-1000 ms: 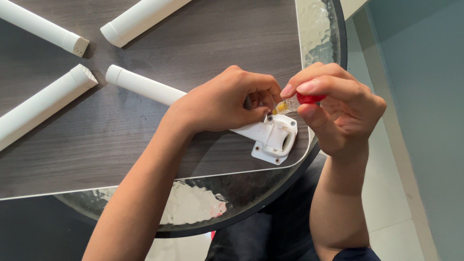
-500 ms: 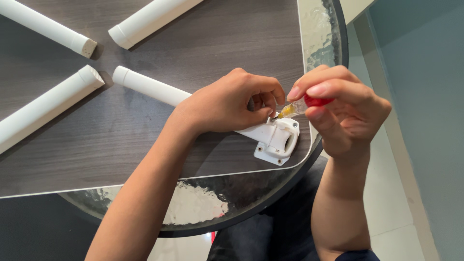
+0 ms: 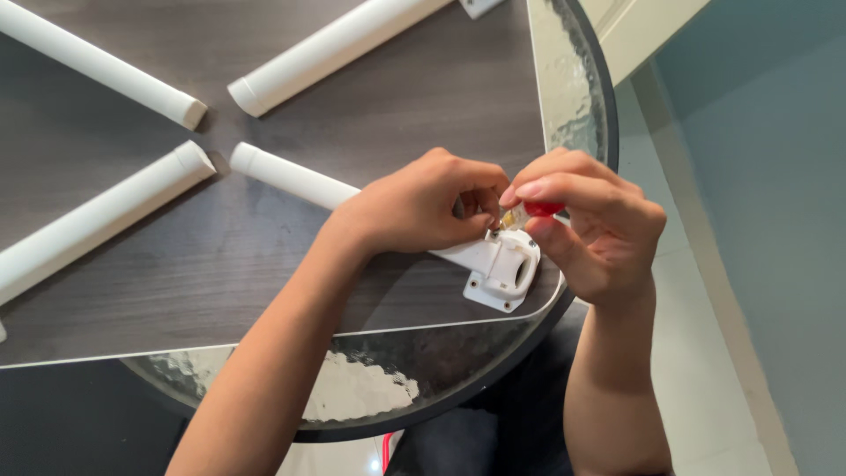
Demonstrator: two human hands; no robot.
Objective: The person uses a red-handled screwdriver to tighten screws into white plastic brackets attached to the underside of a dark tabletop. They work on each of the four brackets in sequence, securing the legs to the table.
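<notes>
My left hand [image 3: 414, 207] presses down on a white tube [image 3: 295, 176] where it joins a white plastic bracket [image 3: 502, 267] near the dark wooden board's [image 3: 176, 264] front right corner. My right hand [image 3: 590, 229] pinches a small screwdriver [image 3: 533, 210] with a red and yellow handle. Its tip points down at the top of the bracket, right beside my left fingertips. The tip itself is hidden by my fingers.
Three more white tubes lie on the board: one at the far left [image 3: 97, 63], one at the left edge [image 3: 97, 220], one at the top [image 3: 335, 48]. The board rests on a round glass table [image 3: 573, 97]. A tiled floor [image 3: 714, 370] lies to the right.
Both hands and the bracket have stayed together. The screwdriver handle has tilted slightly and my right fingers have shifted round it, as in turning.
</notes>
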